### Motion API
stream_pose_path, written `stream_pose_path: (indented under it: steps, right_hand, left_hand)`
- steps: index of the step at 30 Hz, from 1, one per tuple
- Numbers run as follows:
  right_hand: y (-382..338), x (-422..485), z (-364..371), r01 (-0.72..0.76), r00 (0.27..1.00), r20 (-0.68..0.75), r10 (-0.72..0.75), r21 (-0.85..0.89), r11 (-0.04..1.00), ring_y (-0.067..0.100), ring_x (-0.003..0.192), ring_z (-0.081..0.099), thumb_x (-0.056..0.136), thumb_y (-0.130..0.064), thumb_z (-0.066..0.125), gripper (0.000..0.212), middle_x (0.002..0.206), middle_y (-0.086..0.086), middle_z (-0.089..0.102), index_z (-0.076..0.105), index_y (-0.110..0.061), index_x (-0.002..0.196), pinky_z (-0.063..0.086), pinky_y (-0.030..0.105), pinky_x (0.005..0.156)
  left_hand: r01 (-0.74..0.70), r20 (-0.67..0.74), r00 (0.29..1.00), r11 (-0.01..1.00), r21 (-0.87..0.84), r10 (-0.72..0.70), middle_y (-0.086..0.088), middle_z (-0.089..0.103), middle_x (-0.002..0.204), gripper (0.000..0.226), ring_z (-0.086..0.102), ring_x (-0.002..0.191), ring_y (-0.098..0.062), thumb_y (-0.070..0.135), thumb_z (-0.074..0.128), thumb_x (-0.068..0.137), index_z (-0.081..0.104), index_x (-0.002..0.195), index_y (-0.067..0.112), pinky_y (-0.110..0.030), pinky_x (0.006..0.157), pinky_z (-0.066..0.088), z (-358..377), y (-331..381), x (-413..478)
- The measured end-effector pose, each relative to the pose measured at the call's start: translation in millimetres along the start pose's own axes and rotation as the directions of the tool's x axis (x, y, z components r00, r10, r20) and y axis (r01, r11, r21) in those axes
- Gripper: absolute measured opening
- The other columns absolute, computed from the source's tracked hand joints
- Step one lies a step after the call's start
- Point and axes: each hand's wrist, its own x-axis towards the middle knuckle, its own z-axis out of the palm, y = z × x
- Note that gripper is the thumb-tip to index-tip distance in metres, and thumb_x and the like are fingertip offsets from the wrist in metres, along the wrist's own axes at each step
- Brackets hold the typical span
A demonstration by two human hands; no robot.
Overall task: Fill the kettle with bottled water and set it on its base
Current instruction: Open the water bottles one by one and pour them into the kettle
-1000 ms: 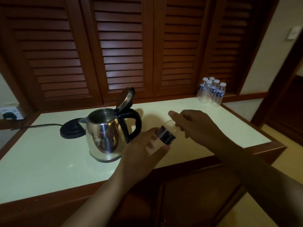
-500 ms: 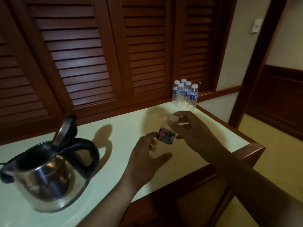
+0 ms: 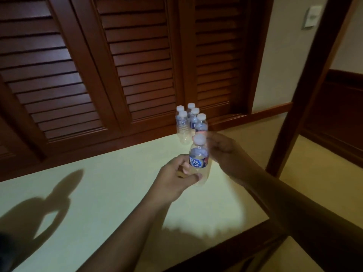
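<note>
Dark louvered wooden doors [image 3: 121, 61] stand beyond the hands, behind a pale, wood-edged surface [image 3: 110, 193] in dim, warm light. To their right, a cream wall [image 3: 282, 55] carries a switch plate [image 3: 312, 16]; beige floor [image 3: 314, 163] lies below.

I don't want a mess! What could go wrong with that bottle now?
The left hand holds the bottle low, above the counter. The right hand sits by the cap. A hard squeeze while opening might squirt water. The bottle could slip. A loose cap could roll off the edge.

Bottle [image 3: 198, 163] now upright, kettle out of view
</note>
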Motion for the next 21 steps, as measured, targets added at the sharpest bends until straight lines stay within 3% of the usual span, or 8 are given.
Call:
stream_pose_path:
  steps: [2,3,5,7,9,10,14,21]
  right_hand:
    - [26.3,12.6,-13.2,0.052,0.998,-0.028,-0.060,-0.233,0.971,0.013,0.104,0.068,0.104,-0.024,0.046,0.026,0.112,-0.005,0.073,0.066,-0.020,0.121,0.052,0.030,0.090]
    - [39.9,18.0,-18.0,0.000,0.996,-0.081,-0.023,-0.272,0.962,0.008,0.101,0.068,0.102,-0.030,0.048,0.026,0.109,-0.009,0.073,0.068,-0.024,0.117,0.052,0.029,0.088]
    - [66.3,25.9,-23.0,-0.141,0.970,-0.226,0.092,-0.210,0.968,0.007,0.094,0.069,0.099,-0.028,0.054,0.019,0.104,-0.011,0.073,0.071,-0.028,0.106,0.053,0.029,0.085]
    - [87.6,35.0,-24.2,-0.200,0.933,-0.325,0.153,-0.118,0.973,0.010,0.087,0.066,0.098,-0.016,0.059,0.015,0.096,-0.010,0.071,0.069,-0.027,0.099,0.048,0.018,0.078]
    - [105.2,50.1,-25.6,-0.251,0.907,-0.356,0.223,-0.032,0.968,0.012,0.094,0.064,0.096,-0.009,0.063,0.017,0.100,-0.009,0.068,0.065,-0.022,0.107,0.044,0.007,0.076]
    - [114.9,60.0,-26.5,-0.277,0.902,-0.350,0.253,-0.018,0.961,0.014,0.100,0.063,0.094,-0.009,0.066,0.024,0.107,-0.006,0.066,0.063,-0.018,0.116,0.044,0.007,0.080]
    - [148.1,96.3,-26.5,-0.374,0.905,-0.239,0.351,-0.055,0.926,0.015,0.117,0.056,0.089,-0.019,0.074,0.060,0.128,-0.003,0.055,0.045,-0.017,0.142,0.047,0.034,0.103]
    - [176.6,114.8,-22.7,-0.318,0.930,-0.219,0.295,-0.074,0.945,0.017,0.111,0.062,0.087,-0.017,0.075,0.055,0.123,-0.001,0.063,0.049,-0.020,0.135,0.052,0.044,0.101]
  left_hand:
    - [0.033,-0.074,0.997,0.999,-0.014,-0.034,0.006,0.071,0.096,0.033,0.067,0.087,-0.013,0.024,0.085,0.084,0.070,0.112,0.035,-0.036,0.074,0.057,14.1,-3.9,15.8]
    - [0.052,-0.122,0.991,0.999,-0.014,-0.054,0.008,0.073,0.096,0.033,0.068,0.088,-0.014,0.026,0.084,0.084,0.069,0.113,0.034,-0.037,0.076,0.058,19.7,-6.1,23.2]
    - [0.094,-0.212,0.973,0.995,0.018,-0.088,0.007,0.072,0.099,0.033,0.069,0.088,-0.014,0.031,0.083,0.083,0.068,0.112,0.033,-0.034,0.078,0.057,28.2,-13.0,39.8]
    - [0.137,-0.270,0.956,0.989,0.052,-0.119,0.007,0.069,0.103,0.038,0.068,0.086,-0.012,0.038,0.083,0.079,0.065,0.112,0.032,-0.029,0.077,0.055,33.4,-18.2,57.2]
    - [0.184,-0.316,0.934,0.983,0.021,-0.168,0.008,0.069,0.102,0.039,0.068,0.081,-0.008,0.041,0.082,0.076,0.063,0.109,0.032,-0.023,0.074,0.053,37.6,-22.7,73.7]
    - [0.201,-0.335,0.923,0.979,-0.004,-0.191,0.009,0.069,0.099,0.035,0.068,0.080,-0.007,0.038,0.084,0.078,0.062,0.105,0.032,-0.023,0.074,0.053,39.3,-24.9,81.8]
    - [0.263,-0.398,0.885,0.965,-0.001,-0.242,0.012,0.070,0.094,0.030,0.070,0.088,-0.012,0.028,0.084,0.084,0.060,0.102,0.032,-0.030,0.082,0.057,43.4,-31.8,113.7]
    - [0.321,-0.427,0.868,0.942,0.094,-0.253,0.007,0.069,0.102,0.041,0.070,0.091,-0.015,0.032,0.083,0.084,0.061,0.117,0.023,-0.030,0.080,0.056,48.1,-34.3,145.3]
